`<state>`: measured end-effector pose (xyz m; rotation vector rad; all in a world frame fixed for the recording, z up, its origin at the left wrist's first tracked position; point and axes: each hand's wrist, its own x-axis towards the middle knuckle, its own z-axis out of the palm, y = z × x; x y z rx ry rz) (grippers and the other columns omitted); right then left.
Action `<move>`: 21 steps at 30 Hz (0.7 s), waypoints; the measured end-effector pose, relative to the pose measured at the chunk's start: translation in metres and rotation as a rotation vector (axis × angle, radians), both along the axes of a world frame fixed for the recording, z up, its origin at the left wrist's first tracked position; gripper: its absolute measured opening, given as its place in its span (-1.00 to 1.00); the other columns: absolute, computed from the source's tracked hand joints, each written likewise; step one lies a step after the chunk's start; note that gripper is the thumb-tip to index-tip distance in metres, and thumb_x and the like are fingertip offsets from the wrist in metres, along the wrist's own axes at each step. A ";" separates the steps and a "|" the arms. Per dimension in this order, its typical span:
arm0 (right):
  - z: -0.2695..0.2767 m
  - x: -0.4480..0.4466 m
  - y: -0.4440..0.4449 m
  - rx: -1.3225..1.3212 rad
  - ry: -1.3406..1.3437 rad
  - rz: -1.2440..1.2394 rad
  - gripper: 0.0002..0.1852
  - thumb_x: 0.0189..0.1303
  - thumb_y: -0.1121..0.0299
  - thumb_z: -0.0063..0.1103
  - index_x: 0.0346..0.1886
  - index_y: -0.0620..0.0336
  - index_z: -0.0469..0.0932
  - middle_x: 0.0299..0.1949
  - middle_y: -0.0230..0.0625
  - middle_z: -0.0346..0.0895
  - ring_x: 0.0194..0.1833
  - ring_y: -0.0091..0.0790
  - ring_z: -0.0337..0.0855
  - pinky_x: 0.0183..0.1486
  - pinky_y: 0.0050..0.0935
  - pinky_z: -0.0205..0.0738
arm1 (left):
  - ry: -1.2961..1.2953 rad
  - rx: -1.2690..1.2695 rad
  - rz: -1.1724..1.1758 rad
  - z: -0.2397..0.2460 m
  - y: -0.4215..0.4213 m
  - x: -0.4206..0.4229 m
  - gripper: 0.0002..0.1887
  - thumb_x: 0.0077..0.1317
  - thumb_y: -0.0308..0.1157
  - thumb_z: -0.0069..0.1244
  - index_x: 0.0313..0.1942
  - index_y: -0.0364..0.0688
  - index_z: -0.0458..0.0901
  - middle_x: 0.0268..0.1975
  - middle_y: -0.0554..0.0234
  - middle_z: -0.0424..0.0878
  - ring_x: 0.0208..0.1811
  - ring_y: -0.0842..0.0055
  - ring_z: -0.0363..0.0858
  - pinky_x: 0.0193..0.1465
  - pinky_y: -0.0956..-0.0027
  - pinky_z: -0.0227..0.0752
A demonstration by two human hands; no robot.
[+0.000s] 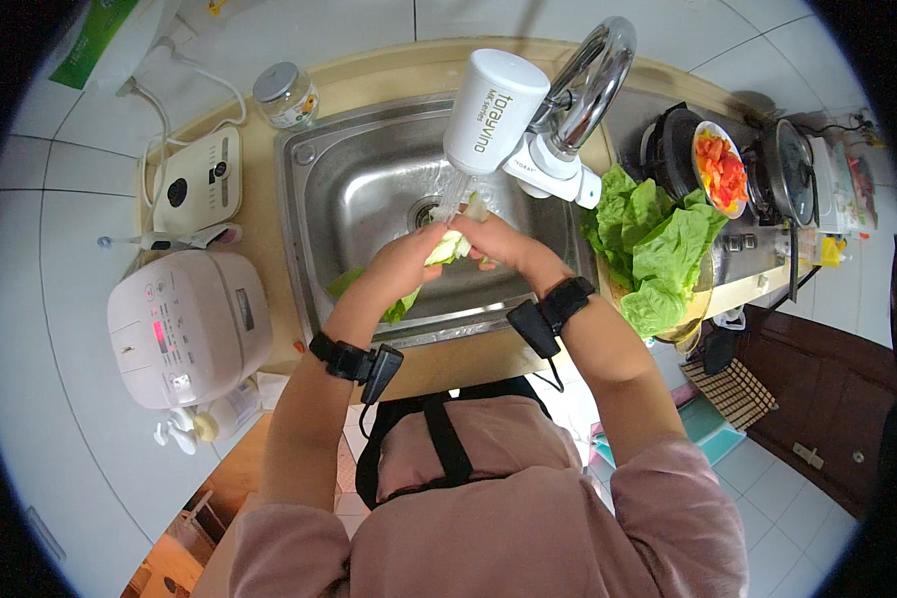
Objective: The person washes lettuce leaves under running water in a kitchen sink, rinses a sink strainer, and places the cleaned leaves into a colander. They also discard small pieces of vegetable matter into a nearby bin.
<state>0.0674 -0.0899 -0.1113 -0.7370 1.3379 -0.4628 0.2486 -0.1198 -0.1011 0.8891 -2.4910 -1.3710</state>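
Over the stainless steel sink (359,172), my left hand (407,258) and my right hand (497,239) meet on a piece of leafy lettuce (448,249). Its pale stem part lies between my fingers, and green leaf hangs below my left wrist. Water runs onto it from the white Torayvino faucet filter (493,108), fixed to a chrome faucet (605,75). My fingertips are partly hidden under the lettuce and by each other. The drain (423,213) lies just beyond my left hand.
Right of the sink, large lettuce leaves (658,247) fill a glass bowl (699,295). Beyond stand a plate of cut tomatoes (720,172) and a lidded pan (792,172) at the stove. On the left are a white rice cooker (194,329), a cream appliance (198,183) and a lidded glass jar (288,97).
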 end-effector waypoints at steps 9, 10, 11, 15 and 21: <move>0.003 0.016 -0.003 -0.080 0.024 -0.181 -0.53 0.08 0.00 -0.01 -0.12 0.18 0.29 -0.62 -0.41 0.30 -0.71 -0.59 0.22 -0.72 -0.64 0.14 | -0.156 0.021 0.175 0.004 0.007 -0.014 -0.57 -0.01 -0.45 0.02 -0.11 -0.31 0.28 -0.25 -0.16 0.48 -0.19 0.04 0.45 -0.17 0.24 0.33; 0.005 0.018 0.000 -0.148 0.042 -0.187 -0.47 0.06 0.00 0.03 -0.03 0.17 0.24 -0.56 -0.38 0.33 -0.69 -0.59 0.24 -0.71 -0.65 0.14 | -0.158 0.034 0.223 0.001 0.008 -0.017 -0.58 0.02 -0.44 0.01 -0.11 -0.36 0.27 -0.31 -0.10 0.50 -0.22 0.16 0.50 -0.20 0.30 0.35; 0.006 0.020 0.003 -0.238 0.043 -0.191 -0.39 0.04 0.00 0.08 0.06 0.16 0.18 -0.50 -0.36 0.35 -0.66 -0.60 0.26 -0.71 -0.66 0.15 | -0.103 0.136 0.261 -0.001 0.006 -0.018 -0.59 0.02 -0.42 0.00 -0.12 -0.34 0.28 -0.30 -0.10 0.50 -0.23 0.18 0.50 -0.19 0.30 0.35; 0.007 0.018 0.013 -0.462 -0.051 -0.147 -0.40 0.06 0.16 0.14 0.12 0.14 0.15 -0.43 -0.41 0.38 -0.59 -0.64 0.29 -0.65 -0.69 0.17 | 0.026 0.566 0.326 -0.002 0.005 -0.015 -0.57 0.04 -0.38 -0.02 -0.09 -0.34 0.28 -0.27 -0.02 0.49 -0.24 0.38 0.47 -0.18 0.39 0.33; -0.006 0.016 0.009 -0.494 0.176 -0.293 -0.63 0.14 0.29 0.02 -0.01 0.23 0.32 -0.55 -0.44 0.40 -0.51 -0.58 0.35 -0.53 -0.61 0.28 | -0.049 0.474 0.239 -0.001 0.005 -0.014 -0.50 0.06 -0.35 0.00 0.01 -0.32 0.25 -0.20 0.10 0.47 -0.21 0.49 0.44 -0.15 0.45 0.32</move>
